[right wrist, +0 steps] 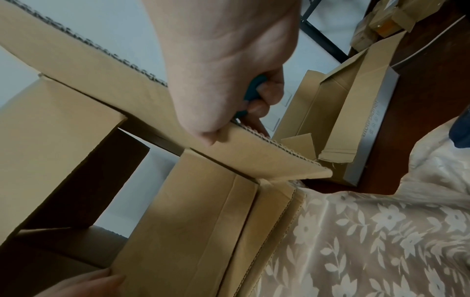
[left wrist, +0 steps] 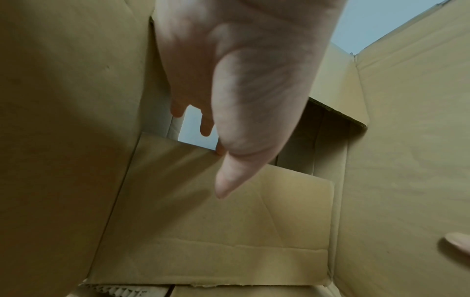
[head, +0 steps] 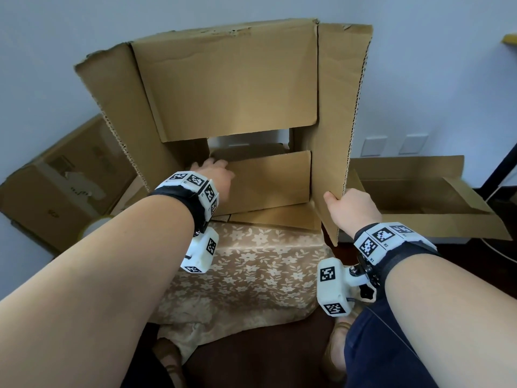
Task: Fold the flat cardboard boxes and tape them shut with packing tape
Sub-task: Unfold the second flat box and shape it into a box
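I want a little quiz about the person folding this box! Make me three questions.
1. True or false: the box is already taped shut.
2. Which of the hands pinches the side flap? A) left hand B) right hand
3. Fill in: the cloth under the box has a ____ pattern.

Key: 1 false, its flaps stand open and no tape shows on it. 2 B; the left hand's straight fingers press the lower flap. 3 flower.
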`<action>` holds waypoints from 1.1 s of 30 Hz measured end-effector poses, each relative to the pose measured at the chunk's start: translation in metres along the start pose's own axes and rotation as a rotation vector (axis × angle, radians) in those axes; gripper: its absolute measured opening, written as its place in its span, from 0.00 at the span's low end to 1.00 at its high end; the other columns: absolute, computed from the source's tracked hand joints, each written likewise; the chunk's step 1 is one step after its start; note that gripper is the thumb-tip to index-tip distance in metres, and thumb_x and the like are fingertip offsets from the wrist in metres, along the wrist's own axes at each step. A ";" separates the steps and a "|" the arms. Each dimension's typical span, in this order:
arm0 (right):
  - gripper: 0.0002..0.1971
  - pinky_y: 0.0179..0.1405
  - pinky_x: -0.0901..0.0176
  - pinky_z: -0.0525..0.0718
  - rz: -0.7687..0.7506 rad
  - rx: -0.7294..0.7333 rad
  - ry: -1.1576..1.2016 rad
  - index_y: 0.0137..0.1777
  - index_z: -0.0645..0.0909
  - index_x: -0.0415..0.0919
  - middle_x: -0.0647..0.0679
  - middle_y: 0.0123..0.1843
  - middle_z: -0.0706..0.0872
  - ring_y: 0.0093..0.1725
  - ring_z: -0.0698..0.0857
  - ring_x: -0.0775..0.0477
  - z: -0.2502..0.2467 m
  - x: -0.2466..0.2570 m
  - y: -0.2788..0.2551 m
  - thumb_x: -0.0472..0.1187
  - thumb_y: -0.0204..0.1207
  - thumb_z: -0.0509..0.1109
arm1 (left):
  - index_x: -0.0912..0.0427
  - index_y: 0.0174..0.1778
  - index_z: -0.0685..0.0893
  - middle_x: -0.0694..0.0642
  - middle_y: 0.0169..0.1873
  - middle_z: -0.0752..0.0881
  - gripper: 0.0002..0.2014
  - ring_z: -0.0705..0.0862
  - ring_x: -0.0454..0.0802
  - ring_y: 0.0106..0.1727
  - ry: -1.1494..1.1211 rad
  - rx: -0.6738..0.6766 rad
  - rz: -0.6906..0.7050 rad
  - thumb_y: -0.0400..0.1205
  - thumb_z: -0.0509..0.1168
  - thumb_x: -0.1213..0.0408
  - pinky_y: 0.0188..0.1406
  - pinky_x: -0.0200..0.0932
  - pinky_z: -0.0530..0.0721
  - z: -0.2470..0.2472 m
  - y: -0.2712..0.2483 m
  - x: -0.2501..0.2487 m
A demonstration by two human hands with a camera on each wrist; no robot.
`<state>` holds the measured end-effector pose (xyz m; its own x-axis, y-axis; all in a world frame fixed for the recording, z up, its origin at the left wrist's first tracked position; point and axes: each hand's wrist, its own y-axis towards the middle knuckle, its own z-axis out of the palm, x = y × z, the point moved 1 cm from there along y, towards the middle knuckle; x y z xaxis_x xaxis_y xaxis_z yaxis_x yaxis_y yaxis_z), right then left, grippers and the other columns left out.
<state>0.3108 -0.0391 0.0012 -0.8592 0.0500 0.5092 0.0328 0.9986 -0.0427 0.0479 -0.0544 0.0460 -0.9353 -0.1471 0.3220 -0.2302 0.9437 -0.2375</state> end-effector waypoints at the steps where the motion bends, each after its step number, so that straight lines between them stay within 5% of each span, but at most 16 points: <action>1: 0.23 0.41 0.54 0.80 -0.006 -0.003 0.006 0.61 0.80 0.37 0.41 0.53 0.85 0.43 0.79 0.43 -0.001 0.003 0.000 0.57 0.84 0.56 | 0.44 0.78 0.67 0.53 0.81 0.57 0.31 0.52 0.63 0.82 -0.001 0.008 0.008 0.78 0.66 0.64 0.77 0.69 0.57 -0.001 -0.003 0.002; 5: 0.23 0.46 0.51 0.83 -0.048 -0.051 0.067 0.57 0.80 0.36 0.39 0.54 0.85 0.46 0.82 0.41 -0.009 0.017 0.000 0.56 0.85 0.56 | 0.43 0.81 0.61 0.53 0.82 0.53 0.33 0.52 0.60 0.82 0.005 0.032 0.032 0.80 0.64 0.64 0.79 0.66 0.54 -0.009 -0.020 0.011; 9: 0.21 0.40 0.52 0.77 -0.075 -0.162 0.136 0.43 0.77 0.36 0.39 0.46 0.83 0.43 0.81 0.39 -0.021 0.031 0.004 0.54 0.85 0.56 | 0.41 0.81 0.60 0.53 0.83 0.54 0.37 0.50 0.57 0.83 0.166 0.064 0.066 0.78 0.68 0.60 0.78 0.71 0.49 -0.014 -0.040 0.025; 13: 0.20 0.39 0.53 0.73 -0.103 -0.238 0.109 0.45 0.77 0.36 0.40 0.44 0.80 0.42 0.78 0.39 -0.034 0.047 0.007 0.54 0.85 0.56 | 0.38 0.80 0.60 0.51 0.82 0.56 0.44 0.48 0.58 0.83 0.481 0.115 0.047 0.71 0.75 0.50 0.76 0.76 0.42 -0.028 -0.061 0.056; 19: 0.22 0.38 0.55 0.72 -0.099 -0.290 0.100 0.51 0.80 0.32 0.38 0.44 0.79 0.41 0.76 0.39 -0.030 0.062 0.001 0.52 0.86 0.56 | 0.40 0.80 0.62 0.53 0.83 0.55 0.37 0.46 0.60 0.84 0.710 0.116 -0.131 0.75 0.69 0.47 0.75 0.76 0.38 -0.049 -0.081 0.097; 23: 0.23 0.38 0.55 0.72 -0.096 -0.296 0.096 0.52 0.81 0.31 0.36 0.47 0.83 0.42 0.77 0.38 -0.032 0.066 -0.002 0.52 0.86 0.55 | 0.43 0.79 0.66 0.56 0.81 0.61 0.34 0.51 0.59 0.83 0.811 -0.063 -0.094 0.76 0.69 0.49 0.77 0.73 0.39 -0.053 -0.087 0.105; 29: 0.22 0.41 0.54 0.73 -0.106 -0.351 0.097 0.58 0.81 0.32 0.34 0.54 0.85 0.53 0.84 0.32 -0.047 0.074 -0.013 0.50 0.86 0.55 | 0.40 0.69 0.79 0.48 0.71 0.77 0.21 0.65 0.55 0.77 0.810 -0.122 -0.045 0.78 0.66 0.49 0.77 0.68 0.46 -0.067 -0.084 0.106; 33: 0.19 0.45 0.47 0.77 -0.193 -0.483 0.073 0.59 0.80 0.33 0.34 0.55 0.84 0.54 0.83 0.31 -0.080 0.085 -0.018 0.47 0.86 0.55 | 0.37 0.64 0.80 0.44 0.68 0.78 0.19 0.69 0.53 0.74 0.775 -0.180 -0.058 0.76 0.68 0.50 0.74 0.63 0.57 -0.089 -0.092 0.119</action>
<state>0.2774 -0.0514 0.1140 -0.8357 -0.1519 0.5278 0.1238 0.8842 0.4504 -0.0180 -0.1325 0.1877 -0.4545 -0.0119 0.8907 -0.1637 0.9840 -0.0704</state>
